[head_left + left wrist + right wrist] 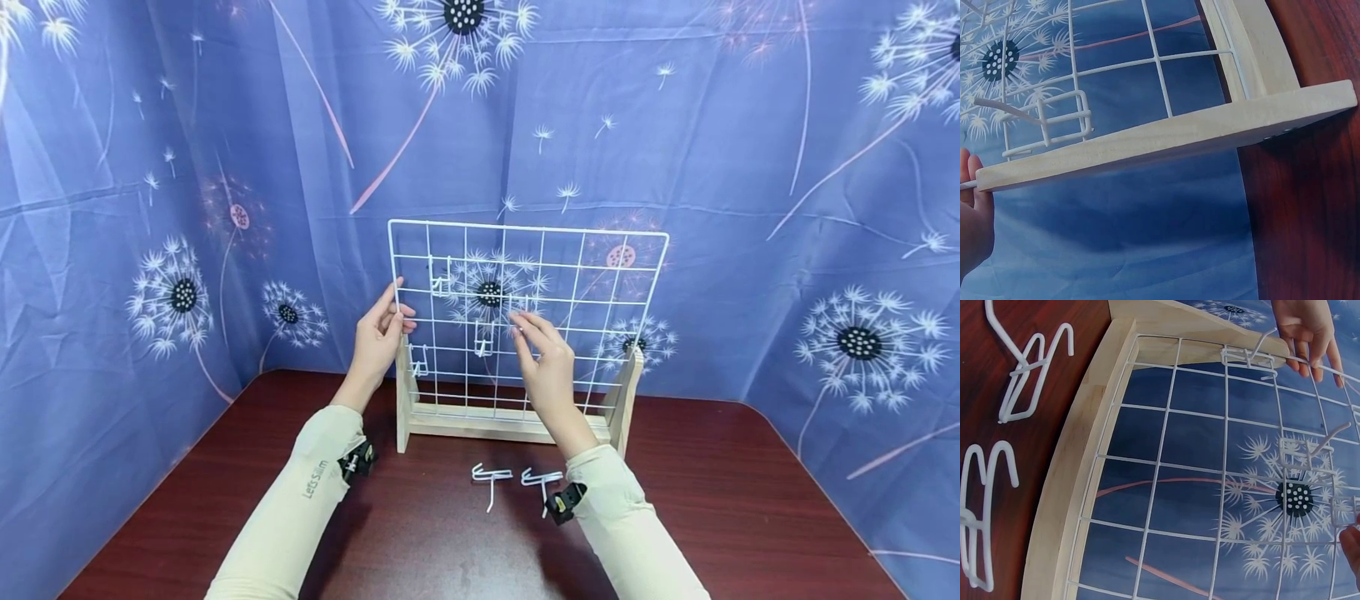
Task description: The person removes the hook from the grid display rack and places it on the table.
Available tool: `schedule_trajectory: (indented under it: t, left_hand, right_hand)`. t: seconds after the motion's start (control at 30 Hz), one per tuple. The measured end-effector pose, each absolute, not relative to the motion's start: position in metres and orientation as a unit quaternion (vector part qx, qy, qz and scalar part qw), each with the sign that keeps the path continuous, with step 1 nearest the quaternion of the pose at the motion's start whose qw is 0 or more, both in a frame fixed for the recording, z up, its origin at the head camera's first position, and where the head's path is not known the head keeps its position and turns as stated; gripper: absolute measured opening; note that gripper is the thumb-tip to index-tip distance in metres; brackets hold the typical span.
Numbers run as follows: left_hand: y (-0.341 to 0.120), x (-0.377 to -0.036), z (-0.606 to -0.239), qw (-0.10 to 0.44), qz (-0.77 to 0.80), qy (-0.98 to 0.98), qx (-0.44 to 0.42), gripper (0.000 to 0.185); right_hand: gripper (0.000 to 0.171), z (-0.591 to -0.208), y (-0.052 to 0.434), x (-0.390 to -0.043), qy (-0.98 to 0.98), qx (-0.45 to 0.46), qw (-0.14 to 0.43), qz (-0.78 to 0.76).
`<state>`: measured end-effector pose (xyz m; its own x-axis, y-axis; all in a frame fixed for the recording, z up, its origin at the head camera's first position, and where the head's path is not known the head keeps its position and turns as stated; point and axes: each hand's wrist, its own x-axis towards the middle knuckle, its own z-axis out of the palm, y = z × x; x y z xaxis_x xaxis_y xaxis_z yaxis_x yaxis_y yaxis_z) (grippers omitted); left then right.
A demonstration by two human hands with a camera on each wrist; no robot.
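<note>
A white wire grid panel [558, 298] stands upright in a wooden stand [495, 423]. My left hand [378, 337] grips the panel's left edge wire, just above the stand's left post. At the middle of the grid, my right hand [549, 367] pinches a white wire hook [1342, 511] against the wires; fingers cover part of it. Three like hooks hang on the grid: an upper left hook [441, 286], a middle hook [482, 342] and a lower left hook [418, 364] by the post.
Two loose white hooks, a left one [491, 475] and a right one [542, 478], lie on the dark red table [420, 533] in front of the stand. A blue curtain [675, 150] with dandelion print hangs behind and at both sides.
</note>
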<state>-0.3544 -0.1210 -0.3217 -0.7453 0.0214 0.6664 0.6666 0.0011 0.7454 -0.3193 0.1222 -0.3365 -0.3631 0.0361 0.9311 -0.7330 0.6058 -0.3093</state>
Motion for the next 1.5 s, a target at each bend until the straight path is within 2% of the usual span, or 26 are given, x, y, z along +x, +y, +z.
schedule_trajectory:
  t: [0.83,1.5]
  left_hand:
    - [-0.122,-0.354,-0.320,0.242,-0.651,-0.672,-0.256,0.053]
    - [-0.122,-0.351,-0.320,0.241,-0.648,-0.675,-0.257,0.053]
  right_hand:
    - [0.019,-0.327,0.122,-0.314,-0.719,0.256,0.523,0.379]
    - [0.020,-0.337,0.127,-0.300,-0.740,0.263,0.503,0.361]
